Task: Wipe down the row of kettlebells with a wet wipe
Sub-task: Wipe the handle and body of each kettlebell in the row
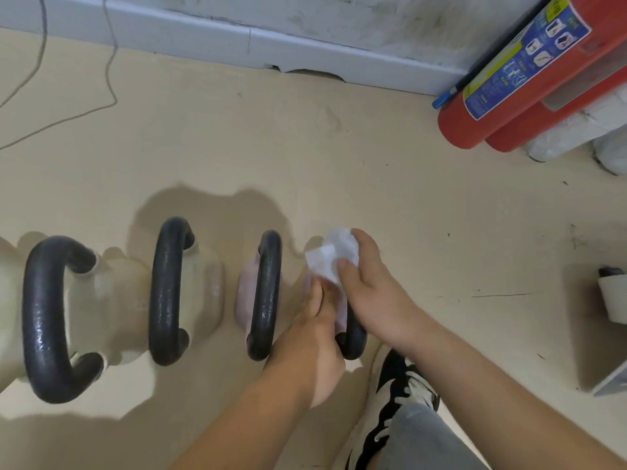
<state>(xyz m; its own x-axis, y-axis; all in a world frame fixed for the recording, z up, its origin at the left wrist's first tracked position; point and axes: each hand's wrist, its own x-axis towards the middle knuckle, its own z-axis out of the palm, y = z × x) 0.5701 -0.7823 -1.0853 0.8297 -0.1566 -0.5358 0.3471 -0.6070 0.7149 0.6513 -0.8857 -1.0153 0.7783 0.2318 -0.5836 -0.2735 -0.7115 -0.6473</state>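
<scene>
Four kettlebells are lined up in a row on the beige floor (pixel 339 157), black handles up. Far left, a large cream kettlebell (pixel 51 317); next, a second cream kettlebell (pixel 169 290); then a pinkish kettlebell (pixel 264 293). The fourth kettlebell (pixel 353 337), at the right end, is mostly hidden under the hands. Its handle is gripped by the left hand (pixel 312 340), fingers curled closed around it. A white wet wipe (pixel 334 256) is pinched in the right hand (pixel 369 293) and pressed against the top of that handle. A black-and-white sneaker (pixel 397 395) is seen below. A red fire extinguisher (pixel 502 86) stands near the wall, upper right.
</scene>
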